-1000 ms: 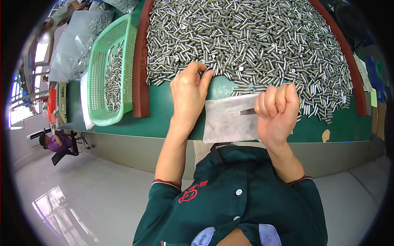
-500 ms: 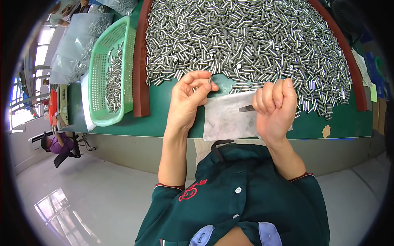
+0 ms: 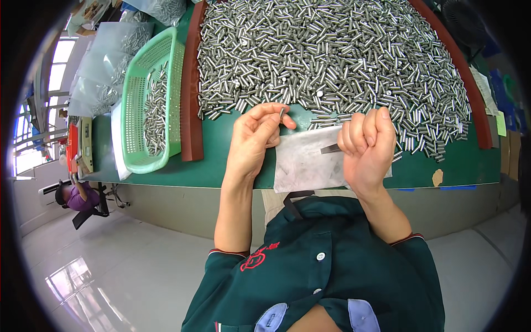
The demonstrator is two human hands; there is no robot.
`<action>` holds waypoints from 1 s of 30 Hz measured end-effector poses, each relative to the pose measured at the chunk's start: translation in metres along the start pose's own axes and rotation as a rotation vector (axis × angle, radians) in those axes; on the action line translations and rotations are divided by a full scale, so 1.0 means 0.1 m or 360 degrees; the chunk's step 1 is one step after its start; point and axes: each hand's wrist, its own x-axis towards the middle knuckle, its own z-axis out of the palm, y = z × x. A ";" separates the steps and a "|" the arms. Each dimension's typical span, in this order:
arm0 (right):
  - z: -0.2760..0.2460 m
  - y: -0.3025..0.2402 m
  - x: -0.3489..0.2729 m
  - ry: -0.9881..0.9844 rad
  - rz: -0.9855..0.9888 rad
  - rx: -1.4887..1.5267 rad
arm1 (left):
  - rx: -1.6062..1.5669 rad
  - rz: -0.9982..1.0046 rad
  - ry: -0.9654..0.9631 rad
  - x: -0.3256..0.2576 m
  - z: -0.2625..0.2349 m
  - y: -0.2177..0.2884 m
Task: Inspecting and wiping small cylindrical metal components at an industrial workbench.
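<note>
Between the thumb and forefinger of my left hand point(image 3: 250, 138) a small steel pin point(image 3: 282, 114) is pinched, its end standing up past the fingertips. My right hand point(image 3: 369, 146) is closed in a fist around a flat dark metal tool point(image 3: 331, 148); only its blade-like end shows, pointing left, and the fingers hide the rest. A stained white cloth point(image 3: 304, 166) lies under and between the hands at the table's near edge. Just beyond them spreads a large heap of loose steel pins point(image 3: 332, 61).
Dark red rails point(image 3: 192, 110) border the heap on the green table point(image 3: 215, 166). At the left stands a green plastic basket point(image 3: 127, 110) partly filled with pins. Beyond it are clear bags of pins point(image 3: 110, 66) and a scale point(image 3: 84, 141). Another person point(image 3: 83, 195) sits far left.
The view has shifted slightly. My left hand still pinches the pin, which now leans a little more; my right fist keeps the tool in nearly the same place.
</note>
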 end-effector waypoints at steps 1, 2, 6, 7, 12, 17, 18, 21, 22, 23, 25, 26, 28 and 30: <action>0.00 0.00 0.00 -0.0004 -0.0001 -0.0005 | -0.0103 -0.0021 -0.0020 0.00 -0.01 0.01; 0.00 0.00 0.00 -0.0007 0.0000 -0.0004 | -0.0207 -0.0043 -0.0039 0.00 -0.02 0.02; 0.00 0.00 0.00 0.0001 0.0017 -0.0004 | -0.0573 -0.0028 -0.0023 -0.02 -0.10 0.06; 0.00 0.00 0.00 0.0006 0.0020 -0.0009 | -0.0620 0.0007 -0.0012 -0.02 -0.12 0.07; 0.00 0.01 0.00 0.0027 0.0010 0.0080 | 0.0550 0.0333 0.0497 0.02 -0.13 0.09; -0.02 0.01 0.01 0.0028 0.0018 0.0078 | 0.1457 0.0565 0.0544 0.10 -0.07 0.05; -0.02 0.02 0.01 0.0019 0.0022 0.0087 | 0.1599 0.0611 0.0543 0.09 -0.06 0.05; 0.00 0.01 0.01 0.0017 0.0028 0.0086 | 0.1837 0.0676 0.0582 0.11 0.01 0.04; 0.00 0.01 0.01 0.0017 0.0027 0.0086 | 0.1899 0.0726 0.0567 0.12 0.03 0.03; 0.00 0.01 0.01 0.0013 0.0027 0.0084 | 0.1962 0.0776 0.0553 0.12 0.03 0.02; -0.01 0.01 0.01 0.0011 0.0023 0.0081 | 0.2015 0.0796 0.0500 0.11 0.04 0.02; -0.01 0.00 0.01 0.0015 0.0022 0.0078 | 0.2022 0.0743 0.0501 0.11 0.05 0.02; -0.01 0.00 0.01 0.0023 0.0018 0.0074 | 0.2028 0.0692 0.0496 0.10 0.05 0.01; 0.00 0.00 0.01 0.0025 0.0018 0.0070 | 0.2087 0.0689 0.0471 0.09 0.04 -0.01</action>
